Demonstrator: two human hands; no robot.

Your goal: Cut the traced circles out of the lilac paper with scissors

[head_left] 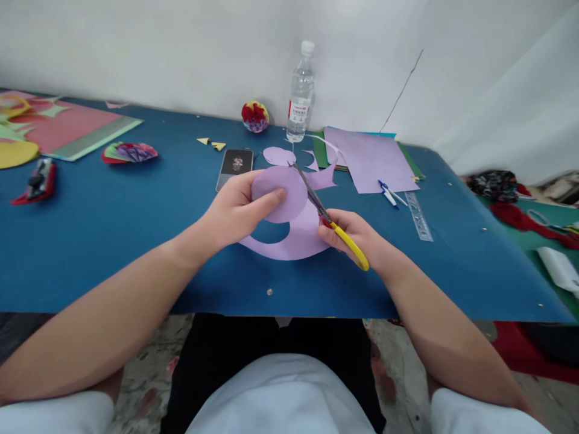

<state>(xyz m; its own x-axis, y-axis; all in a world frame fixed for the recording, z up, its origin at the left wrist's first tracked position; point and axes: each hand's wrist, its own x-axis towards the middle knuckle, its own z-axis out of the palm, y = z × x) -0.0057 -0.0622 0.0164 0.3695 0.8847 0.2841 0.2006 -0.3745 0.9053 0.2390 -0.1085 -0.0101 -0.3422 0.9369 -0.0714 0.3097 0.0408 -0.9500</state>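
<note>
One purple disc (275,156) lies cut at twelve o'clock; nearer, the left hand (239,208) pinches a second disc (283,205), seemingly almost done; the right hand (350,232) grips scissors (324,211); the one-o'clock purple sheet (371,160) looks unused.

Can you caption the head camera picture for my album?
Left hand holding a purple paper circle, right hand holding scissors.

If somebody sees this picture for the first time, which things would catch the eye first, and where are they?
Probably the purple paper disc, held near the centre in the left hand, and the yellow-handled scissors in the right hand beside it. Next, perhaps, the clear bottle standing upright beyond them against the pale wall, with a small multicoloured ball to its left.
</note>
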